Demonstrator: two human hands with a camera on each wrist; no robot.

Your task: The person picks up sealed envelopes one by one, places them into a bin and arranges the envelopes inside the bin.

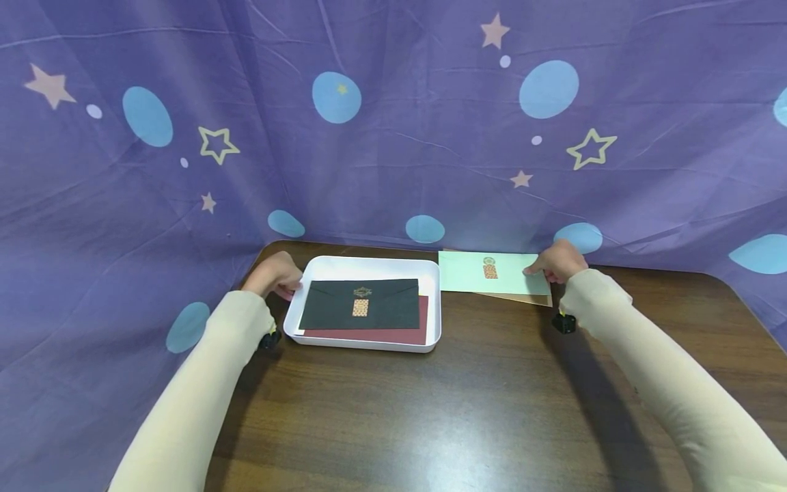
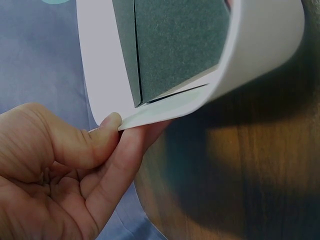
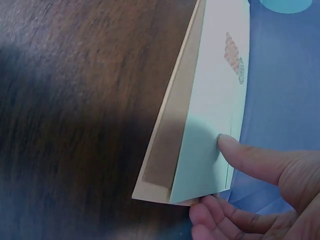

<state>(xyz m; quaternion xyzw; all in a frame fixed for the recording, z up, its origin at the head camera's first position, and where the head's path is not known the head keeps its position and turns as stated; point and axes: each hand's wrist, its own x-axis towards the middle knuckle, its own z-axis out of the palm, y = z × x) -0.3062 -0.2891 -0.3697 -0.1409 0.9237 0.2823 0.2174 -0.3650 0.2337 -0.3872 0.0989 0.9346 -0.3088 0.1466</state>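
Note:
My left hand [image 1: 279,275] pinches the left rim of a white tray [image 1: 434,301], thumb on top and fingers beneath, as the left wrist view shows. Inside the tray a black envelope [image 1: 332,307] with an orange patterned label lies over a dark red envelope [image 1: 393,336]. To the right of the tray is a mint green envelope [image 1: 461,273] with a similar label. My right hand [image 1: 561,261] pinches its right end, thumb on top and fingers below. A tan envelope [image 3: 167,145] sticks out under the mint one; whether my fingers also grip it I cannot tell.
The brown wooden table [image 1: 369,410] has rounded back corners. A purple curtain [image 1: 393,157] with stars and blue ovals hangs right behind its back edge and along the left side. The mint envelope's left end is close to the tray's right wall.

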